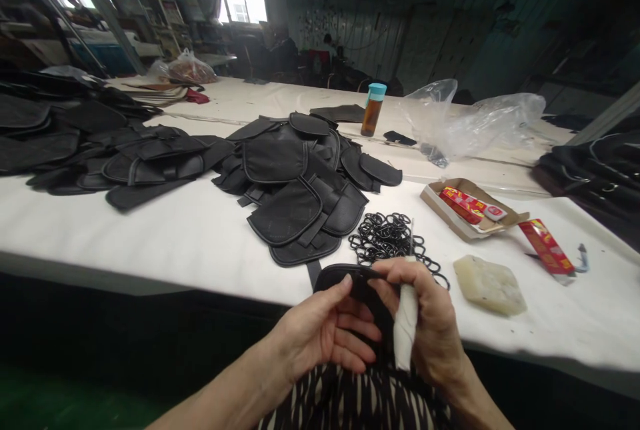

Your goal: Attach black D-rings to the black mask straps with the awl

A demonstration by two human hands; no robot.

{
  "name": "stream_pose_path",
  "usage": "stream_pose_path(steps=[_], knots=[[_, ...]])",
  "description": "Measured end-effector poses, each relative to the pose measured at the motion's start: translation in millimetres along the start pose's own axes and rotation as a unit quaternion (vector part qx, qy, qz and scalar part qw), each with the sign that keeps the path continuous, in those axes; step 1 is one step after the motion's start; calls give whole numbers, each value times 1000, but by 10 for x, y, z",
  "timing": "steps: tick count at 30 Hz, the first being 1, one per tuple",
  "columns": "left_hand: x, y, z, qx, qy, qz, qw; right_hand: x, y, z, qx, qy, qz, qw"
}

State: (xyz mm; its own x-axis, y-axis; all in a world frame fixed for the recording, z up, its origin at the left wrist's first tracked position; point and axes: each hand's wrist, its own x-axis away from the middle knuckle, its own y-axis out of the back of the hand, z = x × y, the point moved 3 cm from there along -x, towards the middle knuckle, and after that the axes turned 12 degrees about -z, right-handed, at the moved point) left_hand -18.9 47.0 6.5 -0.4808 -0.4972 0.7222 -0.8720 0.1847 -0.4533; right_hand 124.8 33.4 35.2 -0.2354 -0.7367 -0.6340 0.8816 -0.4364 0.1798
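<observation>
head view: the left hand [333, 333] holds the rim of a black flap [340, 275] under its thumb, other fingers loosely spread, while the right hand [433, 310] is wrapped around a white-handled tool [405, 333], its fingertips at the flap's edge. the flap is at the worktop's [150, 243] near side, just before black rings [383, 237]; a pile of black pieces [280, 170] lies beyond, leftward, and a yellowish block [490, 285] rightward.
</observation>
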Motion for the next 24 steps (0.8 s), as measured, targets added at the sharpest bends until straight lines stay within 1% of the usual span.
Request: stream_pose_path(steps=[1,3,6,8,10,12,14,15,17,19,20,22,24], knots=[[-15,14,4,35,13,2,999,37,-9,63,2,33,28,999],[-33,27,1,90,8,-2,996,112,-27,204,18,112,86,990],[-38,21,11,130,-8,-36,991,190,-57,395,40,226,141,963],[-41,10,22,122,-26,-74,989,216,-83,469,56,281,156,945],[-50,-5,32,104,-54,-104,988,244,-105,488,80,322,163,929],[-63,-18,47,95,-86,-122,984,284,-107,453,92,332,160,925],[-80,-28,70,84,-122,-128,981,342,-87,378,93,306,148,936],[-87,-33,82,74,-144,-129,978,375,-73,332,87,276,139,947],[-100,-45,106,52,-186,-131,972,435,-40,237,62,186,103,975],[-112,-56,131,41,-216,-141,965,480,-17,157,53,82,51,994],[-116,-61,143,40,-227,-147,962,493,-12,130,64,38,24,997],[-121,-75,165,36,-248,-148,957,500,-16,104,109,-24,-19,994],[-117,-90,186,26,-269,-134,953,490,-35,97,142,-69,-33,987]])
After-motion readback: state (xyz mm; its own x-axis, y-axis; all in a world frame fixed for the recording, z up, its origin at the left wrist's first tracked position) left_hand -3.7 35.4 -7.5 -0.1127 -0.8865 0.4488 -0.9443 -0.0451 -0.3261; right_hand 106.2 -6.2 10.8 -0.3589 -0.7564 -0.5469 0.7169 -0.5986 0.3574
